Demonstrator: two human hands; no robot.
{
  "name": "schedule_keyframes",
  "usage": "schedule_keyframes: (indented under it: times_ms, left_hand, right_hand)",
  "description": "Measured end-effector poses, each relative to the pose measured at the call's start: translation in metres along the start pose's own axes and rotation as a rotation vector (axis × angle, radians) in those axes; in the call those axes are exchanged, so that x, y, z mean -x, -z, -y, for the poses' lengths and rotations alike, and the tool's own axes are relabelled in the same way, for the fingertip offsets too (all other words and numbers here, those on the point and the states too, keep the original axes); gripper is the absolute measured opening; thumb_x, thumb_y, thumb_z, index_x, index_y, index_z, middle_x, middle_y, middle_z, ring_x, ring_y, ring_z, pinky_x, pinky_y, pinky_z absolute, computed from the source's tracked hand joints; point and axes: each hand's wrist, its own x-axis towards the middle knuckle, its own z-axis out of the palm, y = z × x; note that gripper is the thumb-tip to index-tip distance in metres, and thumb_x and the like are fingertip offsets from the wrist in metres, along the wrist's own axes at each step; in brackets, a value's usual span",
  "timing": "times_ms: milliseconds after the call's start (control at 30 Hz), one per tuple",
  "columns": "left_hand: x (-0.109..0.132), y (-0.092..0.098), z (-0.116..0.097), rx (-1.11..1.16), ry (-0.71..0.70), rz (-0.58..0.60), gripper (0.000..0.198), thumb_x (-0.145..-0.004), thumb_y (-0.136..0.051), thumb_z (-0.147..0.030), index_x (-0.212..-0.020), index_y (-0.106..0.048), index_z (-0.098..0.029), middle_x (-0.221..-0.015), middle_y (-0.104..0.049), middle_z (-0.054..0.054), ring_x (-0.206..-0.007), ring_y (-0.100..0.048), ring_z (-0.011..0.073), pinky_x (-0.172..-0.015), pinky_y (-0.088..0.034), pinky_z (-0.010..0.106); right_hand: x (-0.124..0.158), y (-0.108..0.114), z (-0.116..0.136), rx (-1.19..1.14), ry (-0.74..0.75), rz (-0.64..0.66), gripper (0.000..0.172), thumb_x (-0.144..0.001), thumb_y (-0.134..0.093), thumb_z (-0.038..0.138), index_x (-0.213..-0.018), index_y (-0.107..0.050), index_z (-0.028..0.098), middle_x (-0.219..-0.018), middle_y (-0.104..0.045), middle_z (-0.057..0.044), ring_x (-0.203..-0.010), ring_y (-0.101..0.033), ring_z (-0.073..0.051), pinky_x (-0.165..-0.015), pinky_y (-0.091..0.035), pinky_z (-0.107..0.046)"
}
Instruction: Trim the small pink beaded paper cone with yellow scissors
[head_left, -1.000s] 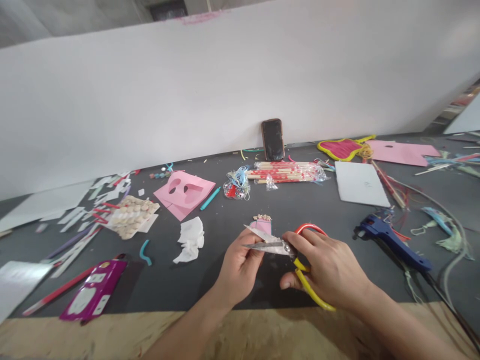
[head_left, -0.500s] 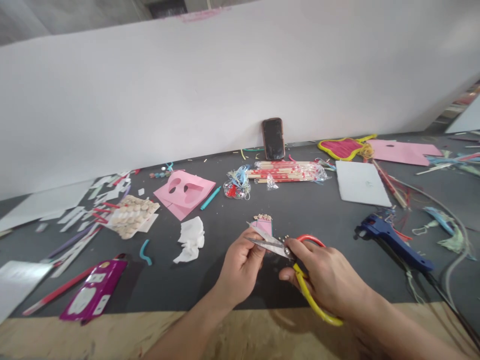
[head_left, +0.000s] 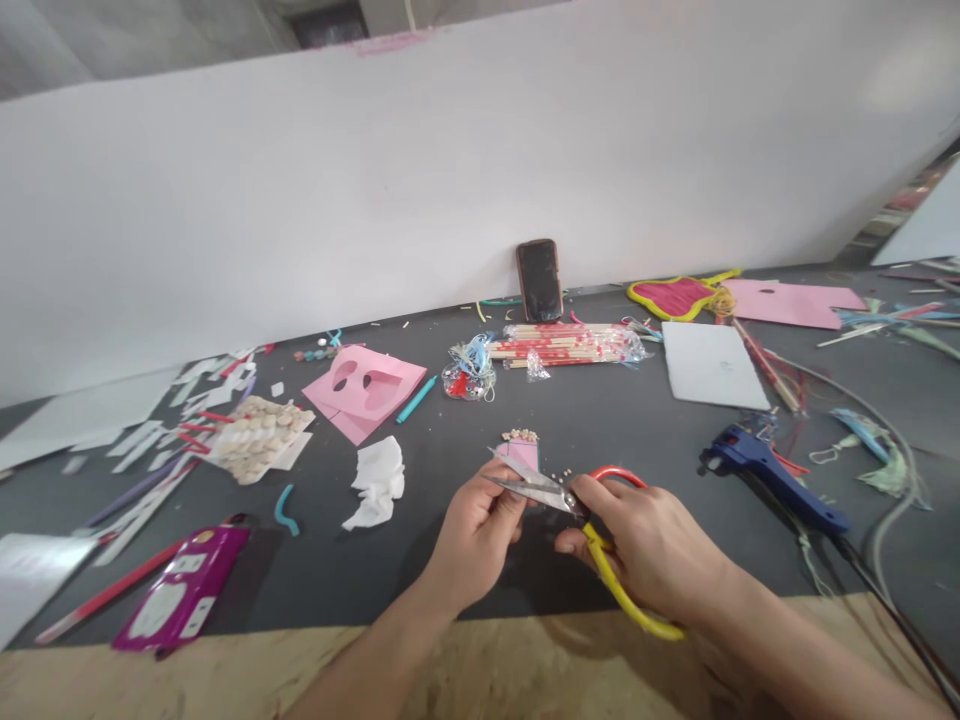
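My right hand (head_left: 652, 545) grips scissors (head_left: 559, 493) with red and yellow handles; the steel blades point left and are slightly apart. My left hand (head_left: 476, 535) is closed in a pinch at the blade tips, on something too small to make out. Just beyond the blades lies a small pink paper piece (head_left: 519, 452) topped with a row of beads. A few loose beads (head_left: 561, 474) lie beside it on the dark table mat (head_left: 450, 590).
A blue glue gun (head_left: 772, 478) with its cord lies to the right. Crumpled white tissue (head_left: 379, 480), pink cut paper (head_left: 364, 385), a magenta packet (head_left: 180, 590), a bundle of sticks (head_left: 570, 342), a phone (head_left: 538, 278) against the white board and paper scraps lie around.
The right hand has drawn the scissors slightly toward me and turned the yellow handle down. The blades have narrowed. The left hand stays pinched at the tips.
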Motion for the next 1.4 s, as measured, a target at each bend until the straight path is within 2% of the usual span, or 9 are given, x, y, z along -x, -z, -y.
schedule_keyframes:
  times_ms: [233,400,600,867,1133,1400]
  left_hand:
    - [-0.0018,-0.0004,0.0004,-0.023,-0.078,-0.125,0.018,-0.088,-0.053,-0.034,-0.082,-0.055,-0.017,-0.075,-0.048,-0.001,-0.057,-0.043,0.0086,-0.051,-0.037,0.020]
    - [-0.0015,-0.0010,0.0042,-0.125,-0.181,-0.191,0.017,-0.089,-0.051,-0.029,-0.078,-0.056,-0.017,-0.081,-0.055,0.002,-0.069,-0.053,0.0126,-0.059,-0.041,0.022]
    - [-0.0009,0.0006,0.0035,-0.182,-0.272,-0.204,0.020,-0.090,-0.048,-0.026,-0.075,-0.057,-0.017,-0.078,-0.055,0.002,-0.072,-0.054,0.0141,-0.063,-0.043,0.024]
    - [0.0016,-0.0030,0.0053,-0.056,-0.140,-0.146,0.023,-0.091,-0.047,-0.031,-0.074,-0.054,-0.017,-0.065,-0.045,-0.002,-0.057,-0.045,0.0107,-0.054,-0.038,0.022]
    - [0.0014,-0.0040,0.0032,-0.114,-0.195,-0.200,0.020,-0.089,-0.051,-0.026,-0.072,-0.055,-0.017,-0.075,-0.055,0.003,-0.072,-0.054,0.0152,-0.061,-0.041,0.024]
    - [0.0022,-0.0046,0.0009,-0.074,-0.130,-0.156,0.026,-0.090,-0.049,-0.027,-0.067,-0.052,-0.016,-0.065,-0.046,-0.001,-0.058,-0.045,0.0104,-0.053,-0.037,0.022]
  right_hand:
    - [-0.0044,-0.0004,-0.0032,0.017,-0.020,-0.111,0.045,-0.087,-0.039,0.061,-0.098,-0.054,0.020,-0.073,-0.064,-0.003,-0.059,-0.058,-0.018,-0.050,-0.031,-0.027]
    - [-0.0044,0.0016,-0.0036,0.039,-0.003,-0.120,0.055,-0.078,-0.048,0.067,-0.106,-0.053,0.020,-0.079,-0.064,-0.005,-0.067,-0.061,-0.021,-0.054,-0.035,-0.028]
    - [-0.0047,0.0033,-0.0020,0.014,-0.002,-0.096,0.056,-0.078,-0.050,0.065,-0.109,-0.053,0.019,-0.084,-0.064,-0.007,-0.072,-0.062,-0.023,-0.057,-0.039,-0.030]
    - [-0.0050,-0.0003,-0.0017,-0.107,0.036,-0.068,0.056,-0.083,-0.041,0.067,-0.109,-0.052,0.018,-0.080,-0.065,-0.007,-0.067,-0.061,-0.019,-0.055,-0.039,-0.026]
    - [-0.0024,-0.0008,0.0032,-0.043,0.017,-0.072,0.054,-0.086,-0.032,0.066,-0.102,-0.051,0.018,-0.073,-0.064,-0.005,-0.061,-0.060,-0.020,-0.051,-0.034,-0.027]
    - [0.0003,0.0007,0.0045,-0.015,-0.017,0.033,0.042,-0.092,-0.026,0.057,-0.090,-0.046,0.021,-0.071,-0.062,-0.004,-0.060,-0.060,-0.021,-0.050,-0.031,-0.028]
